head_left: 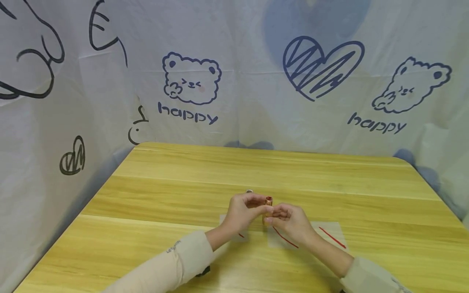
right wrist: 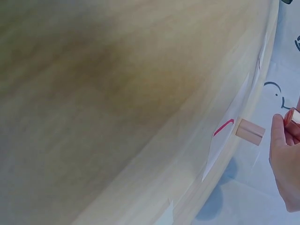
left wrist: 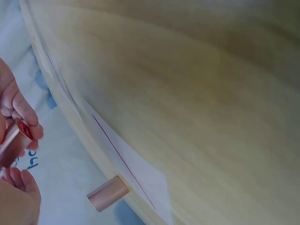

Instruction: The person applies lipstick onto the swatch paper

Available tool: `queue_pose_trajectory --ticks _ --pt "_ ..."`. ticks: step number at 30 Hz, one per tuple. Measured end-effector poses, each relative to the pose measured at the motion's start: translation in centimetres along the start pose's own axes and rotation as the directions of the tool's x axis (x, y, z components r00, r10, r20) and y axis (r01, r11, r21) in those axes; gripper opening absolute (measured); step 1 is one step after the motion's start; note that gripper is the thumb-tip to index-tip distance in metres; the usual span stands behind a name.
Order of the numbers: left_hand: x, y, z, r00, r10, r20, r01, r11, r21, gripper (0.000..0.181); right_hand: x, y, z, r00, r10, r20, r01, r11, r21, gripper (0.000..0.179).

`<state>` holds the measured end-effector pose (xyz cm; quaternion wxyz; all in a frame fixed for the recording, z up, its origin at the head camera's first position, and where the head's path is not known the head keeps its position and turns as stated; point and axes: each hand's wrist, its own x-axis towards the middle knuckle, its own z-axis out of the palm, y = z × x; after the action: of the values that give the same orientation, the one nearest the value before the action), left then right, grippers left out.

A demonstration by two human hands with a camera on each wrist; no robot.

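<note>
In the head view both hands meet over the middle of the table around a shiny, copper-coloured tube [head_left: 269,202], held upright. My left hand [head_left: 242,212] pinches its upper part between thumb and fingers. Lower down, the thumb and fingers of my right hand [head_left: 293,221] grip it. The fingers cover much of its length. A reddish end of the tube [left wrist: 17,143] shows in the left wrist view. A second copper-coloured cylinder [left wrist: 108,193] stands upright on the table; in the head view only the top of this cylinder [head_left: 249,191] shows behind my left hand.
Pale paper pieces lie in a row on the wooden table [head_left: 146,195]: one paper [head_left: 224,221] under the left forearm, a middle paper [head_left: 275,241] and a right paper [head_left: 335,230], each with a red line. A white cloth [head_left: 249,122] with drawings hangs behind the table.
</note>
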<state>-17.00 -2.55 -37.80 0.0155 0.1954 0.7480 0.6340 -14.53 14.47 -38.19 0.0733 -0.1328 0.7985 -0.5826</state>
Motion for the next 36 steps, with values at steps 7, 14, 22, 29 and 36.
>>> queue_pose_trajectory --ticks 7,14,22,29,36 --pt "0.4 -0.1 -0.7 0.993 0.02 0.115 -0.021 1.0 0.004 0.026 0.0 0.1 0.1 1.0 -0.014 0.007 0.014 1.0 -0.007 0.03" --pt "0.5 -0.1 -0.6 0.986 0.057 0.16 -0.061 0.998 0.02 0.024 0.1 0.4 0.1 1.0 -0.013 0.011 0.013 1.0 -0.004 0.027" --pt "0.4 0.1 -0.3 0.992 0.059 0.108 -0.063 0.998 0.028 0.023 0.2 0.5 0.1 1.0 -0.02 0.0 0.02 1.0 -0.007 0.029" --pt "0.3 -0.1 0.1 0.997 0.068 0.039 -0.07 0.995 0.069 0.022 0.2 0.5 0.0 0.999 -0.031 0.006 0.031 0.999 -0.011 0.029" --pt "0.2 0.0 0.2 0.997 0.073 0.01 -0.074 0.991 0.107 0.022 0.3 0.5 0.0 0.999 -0.044 0.004 0.044 0.999 -0.025 0.028"
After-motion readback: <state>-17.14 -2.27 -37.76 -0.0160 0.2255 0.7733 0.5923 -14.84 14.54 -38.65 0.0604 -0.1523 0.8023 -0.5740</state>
